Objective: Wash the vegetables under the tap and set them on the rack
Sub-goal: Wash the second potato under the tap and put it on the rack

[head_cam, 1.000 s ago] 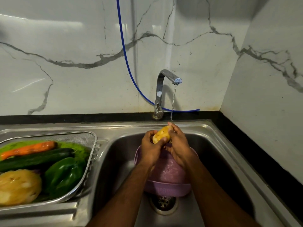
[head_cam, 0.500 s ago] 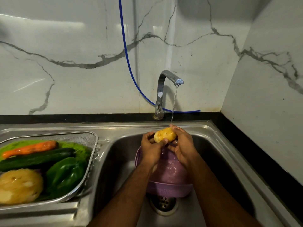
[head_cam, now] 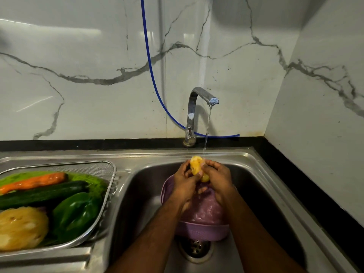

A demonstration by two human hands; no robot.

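Both hands are over the sink basin, holding one yellow potato between them, directly under the stream of water running from the tap. The left hand grips the potato's left side with curled fingers and its thumb across the near face. The right hand wraps the right side, fingers curled round the far end. The potato stands roughly upright, its top protruding above both hands where the water strikes it.

Beneath the hands, inside the basin, sits a purple colander, its near edge just beyond the drain.

To the left, on the steel drainboard, stands the wire mesh rack. It holds a carrot at the far side, a dark cucumber just nearer, a green bell pepper to the near right and a pale yellow round vegetable at the near left. A blue hose runs down the marble wall behind the tap.
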